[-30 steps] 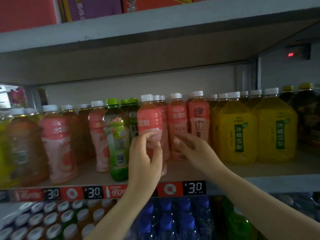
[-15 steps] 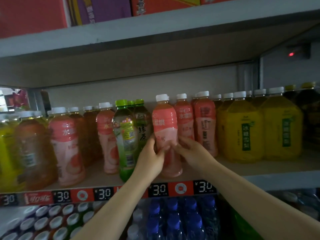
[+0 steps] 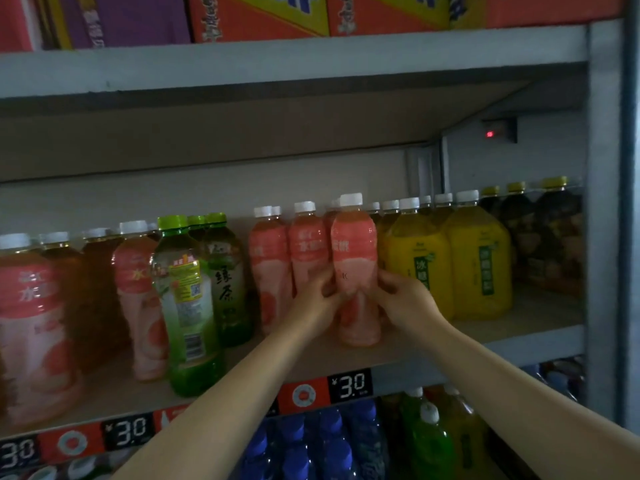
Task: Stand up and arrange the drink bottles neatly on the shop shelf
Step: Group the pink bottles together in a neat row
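Observation:
A pink peach drink bottle (image 3: pixel 355 251) with a white cap stands upright at the front of the shelf board (image 3: pixel 519 327). My left hand (image 3: pixel 317 306) grips its waist from the left and my right hand (image 3: pixel 403 299) grips it from the right. Two more pink bottles (image 3: pixel 289 258) stand just left of it, partly behind my left hand. Yellow drink bottles (image 3: pixel 450 261) stand close on its right. A green tea bottle (image 3: pixel 187 299) stands further left at the shelf front.
Pink and brown bottles (image 3: pixel 38 317) fill the shelf's left part and dark bottles (image 3: pixel 547 237) the far right. Price tags (image 3: pixel 349 386) run along the shelf edge. Blue-capped bottles (image 3: pixel 311 445) sit on the shelf below. Cardboard boxes (image 3: pixel 259 15) rest above. A grey upright post (image 3: pixel 606 202) bounds the right.
Both hands have moved the pink bottle to the right, up against the yellow bottles. The view has shifted right as well.

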Available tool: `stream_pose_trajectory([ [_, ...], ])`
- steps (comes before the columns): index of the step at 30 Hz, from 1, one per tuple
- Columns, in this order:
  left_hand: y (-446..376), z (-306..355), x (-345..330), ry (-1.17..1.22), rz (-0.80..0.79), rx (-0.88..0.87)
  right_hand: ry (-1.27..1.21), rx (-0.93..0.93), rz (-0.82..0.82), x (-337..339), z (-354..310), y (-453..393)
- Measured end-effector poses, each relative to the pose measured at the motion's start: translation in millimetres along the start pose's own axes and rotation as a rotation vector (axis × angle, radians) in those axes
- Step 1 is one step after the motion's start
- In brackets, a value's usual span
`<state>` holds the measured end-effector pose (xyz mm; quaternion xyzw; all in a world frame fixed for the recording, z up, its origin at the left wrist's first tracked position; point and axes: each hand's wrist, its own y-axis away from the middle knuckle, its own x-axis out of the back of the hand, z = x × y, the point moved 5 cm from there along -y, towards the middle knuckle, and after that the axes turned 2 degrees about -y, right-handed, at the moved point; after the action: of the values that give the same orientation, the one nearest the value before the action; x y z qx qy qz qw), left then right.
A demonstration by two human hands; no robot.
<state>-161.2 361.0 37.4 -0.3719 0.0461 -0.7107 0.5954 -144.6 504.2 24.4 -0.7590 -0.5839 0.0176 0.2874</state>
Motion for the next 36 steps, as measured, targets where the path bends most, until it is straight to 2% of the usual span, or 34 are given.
stream_pose_trajectory([
  [4,-5.8,-12.5,-2.3,0.023,-0.022,0.042,0.123,0.078,0.057,3.7,0.9,-1.6],
  [8,-4.3,-19.4,-3.5,-0.032,-0.077,0.103,0.216,0.144,0.045,5.6,3.3,2.5],
  [16,-3.5,-23.6,-4.8,-0.065,-0.074,0.112,0.164,0.187,0.083,7.3,9.9,8.1],
  [28,-1.9,-19.7,-12.4,-0.072,-0.011,0.092,0.168,0.098,0.225,14.8,22.7,10.3],
  [36,0.3,-23.0,-19.0,-0.079,-0.028,0.101,0.165,0.063,0.198,14.8,24.9,9.3],
])
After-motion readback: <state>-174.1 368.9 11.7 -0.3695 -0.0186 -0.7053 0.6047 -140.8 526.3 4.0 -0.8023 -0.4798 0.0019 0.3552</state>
